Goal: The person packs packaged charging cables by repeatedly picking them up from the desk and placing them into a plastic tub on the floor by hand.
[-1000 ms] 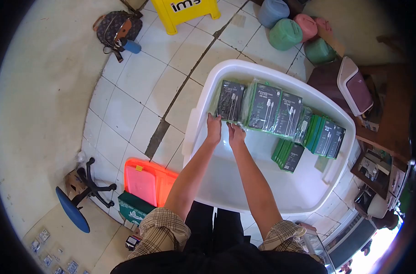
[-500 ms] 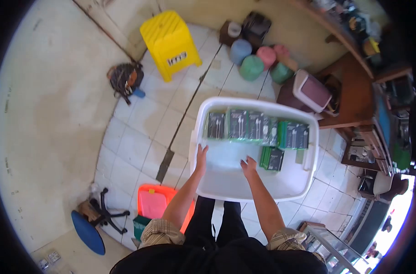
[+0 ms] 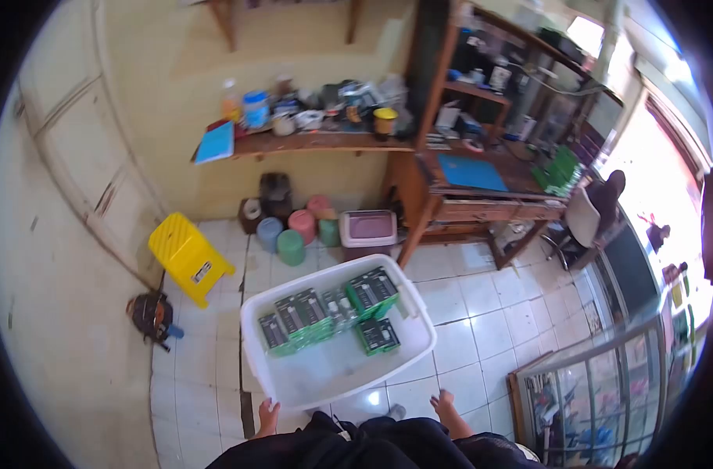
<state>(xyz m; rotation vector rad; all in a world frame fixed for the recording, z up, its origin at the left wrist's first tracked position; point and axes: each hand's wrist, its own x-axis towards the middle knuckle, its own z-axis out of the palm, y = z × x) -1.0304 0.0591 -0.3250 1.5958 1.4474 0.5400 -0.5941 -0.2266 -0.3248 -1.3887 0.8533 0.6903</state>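
A white plastic tub (image 3: 341,391) lies in front of me. Inside, along its far side, stand wrapped packs of black-and-green boxes (image 3: 302,313), with another group of boxes (image 3: 372,292) at the right end. A smaller stack of boxes (image 3: 379,336) sits nearer to me on the tub's floor. My left hand (image 3: 267,417) is at the tub's near left corner, fingers apart; whether it touches the rim I cannot tell. My right hand (image 3: 444,405) hovers over the floor tiles, apart from the tub's near right side, with its fingers loosely spread and nothing in them.
On the left are a yellow stool (image 3: 188,254) and a dark bag (image 3: 149,319). Coloured round containers (image 3: 292,248) and a lidded bin (image 3: 369,229) line the wall under a cluttered shelf (image 3: 317,143). A wooden desk (image 3: 450,205) and a glass case (image 3: 591,391) stand on the right.
My view has tilted up and turned toward the desk. Both hands, earlier over the inside of the tub, have drawn back toward my body. The boxes keep their arrangement.
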